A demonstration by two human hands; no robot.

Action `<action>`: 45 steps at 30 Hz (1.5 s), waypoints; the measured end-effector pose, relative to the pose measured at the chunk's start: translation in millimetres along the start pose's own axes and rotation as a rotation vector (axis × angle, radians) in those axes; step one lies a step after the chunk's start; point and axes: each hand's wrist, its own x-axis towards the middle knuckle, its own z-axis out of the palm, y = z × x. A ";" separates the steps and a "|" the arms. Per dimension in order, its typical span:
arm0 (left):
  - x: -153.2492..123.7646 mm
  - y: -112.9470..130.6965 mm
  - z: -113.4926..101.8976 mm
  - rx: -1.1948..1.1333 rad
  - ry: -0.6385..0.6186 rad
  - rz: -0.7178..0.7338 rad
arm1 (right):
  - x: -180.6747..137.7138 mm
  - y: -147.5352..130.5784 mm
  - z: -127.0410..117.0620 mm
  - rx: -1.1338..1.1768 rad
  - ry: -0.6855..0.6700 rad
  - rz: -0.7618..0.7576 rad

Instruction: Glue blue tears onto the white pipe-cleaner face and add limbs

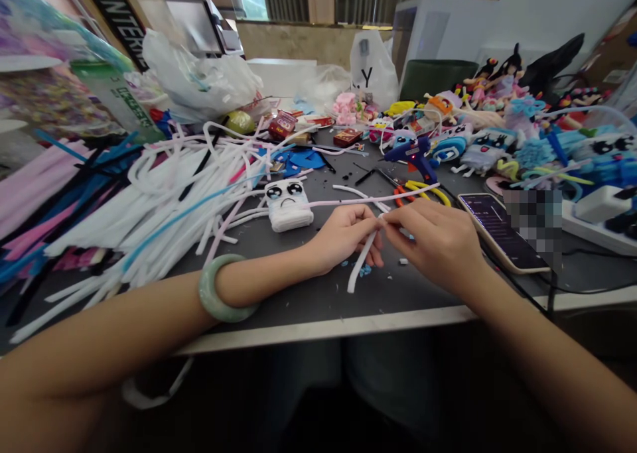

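Just above the table's front part, my left hand (351,235) pinches a white pipe cleaner (360,267), whose lower end hangs down toward the table edge. My right hand (436,237) is closed at the upper part of the same pipe cleaner, its fingertips meeting those of the left; the bit between them is mostly hidden. To the left of my hands stands a white fuzzy block with a sad face (290,209). A pale pink pipe cleaner (368,199) runs from it to the right, behind both hands.
Many loose white pipe cleaners (164,201) cover the left side. Behind my hands lie a blue glue gun (413,154) and yellow-handled pliers (432,191). A phone (500,231) and a power strip (602,231) are at right. Finished plush figures (488,151) crowd the back right.
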 end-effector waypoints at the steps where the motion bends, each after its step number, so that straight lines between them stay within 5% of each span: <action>1: 0.0 0.0 -0.1 0.001 0.004 0.003 | 0.0 -0.1 0.0 0.026 -0.006 0.013; 17: -2.3 1.2 0.3 0.059 -0.005 0.066 | 7.7 7.4 -13.3 0.684 -0.129 0.399; 45: -5.3 -1.1 0.3 -0.006 -0.104 0.068 | 8.6 9.3 -6.8 0.941 -0.257 0.508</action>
